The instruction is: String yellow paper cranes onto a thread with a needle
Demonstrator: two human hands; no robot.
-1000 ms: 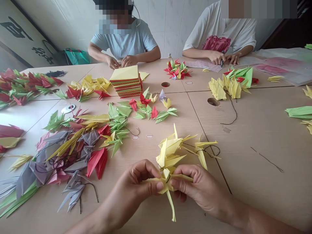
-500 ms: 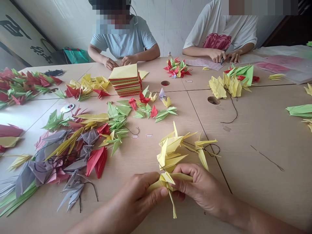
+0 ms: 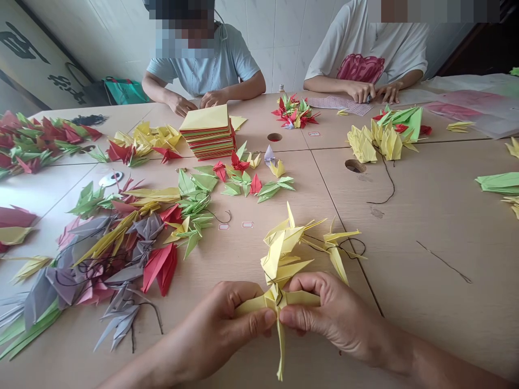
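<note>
My left hand (image 3: pixel 233 324) pinches the left wing of a yellow paper crane (image 3: pixel 280 337) between thumb and fingers. On the other side, my right hand (image 3: pixel 324 310) grips the crane's right wing, its thumb near the centre fold. The crane's long narrow strip points down toward me, and its wings are spread sideways. A dark thread shows at its middle. Just beyond my hands lie more yellow cranes (image 3: pixel 284 251), with a loop of black thread (image 3: pixel 352 247) running to another yellow crane (image 3: pixel 334 254) on the right.
A stack of coloured paper (image 3: pixel 208 132) stands beyond piled purple, red and green folded pieces (image 3: pixel 138 232) at left. Yellow cranes (image 3: pixel 365 143) sit at back right; a twisted wire needle (image 3: pixel 444 262) lies at right. Two people (image 3: pixel 203 67) sit across the table (image 3: pixel 405 227).
Both hands have turned the crane and spread its wings flatter. Its narrow strip now hangs straighter and lower, and the centre fold is more exposed.
</note>
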